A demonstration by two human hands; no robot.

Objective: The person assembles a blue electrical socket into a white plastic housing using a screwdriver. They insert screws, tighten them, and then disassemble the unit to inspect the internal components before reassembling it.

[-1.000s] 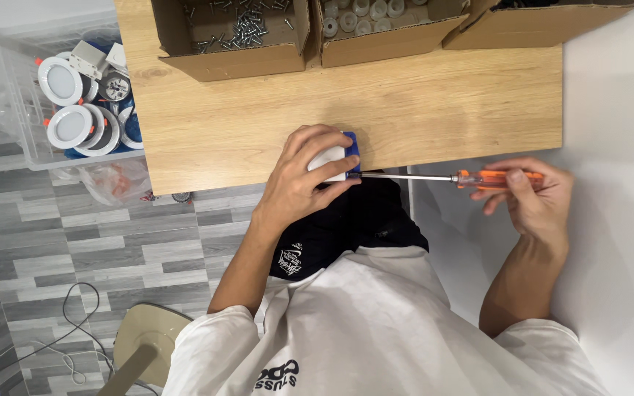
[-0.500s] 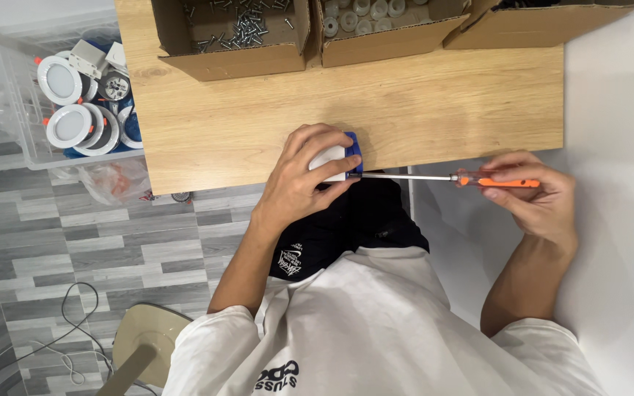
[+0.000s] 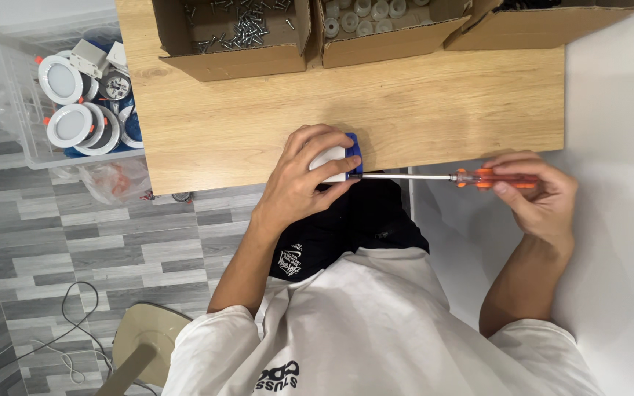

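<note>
I am holding the white and blue fitting point(image 3: 337, 158) at the near edge of the wooden table point(image 3: 434, 103), left hand point(image 3: 304, 180) wrapped closed around it. My right hand point(image 3: 541, 194) is gripping the orange screwdriver point(image 3: 434, 177) by its handle, fingers closed, shaft lying level with its tip touching the fitting's right side.

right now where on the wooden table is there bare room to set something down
Bare wood runs across the table between the cardboard boxes along the far edge and the near edge, widest right of the left hand. It is crowded at that hand, which grips a white and blue part, and inside the boxes.
</note>
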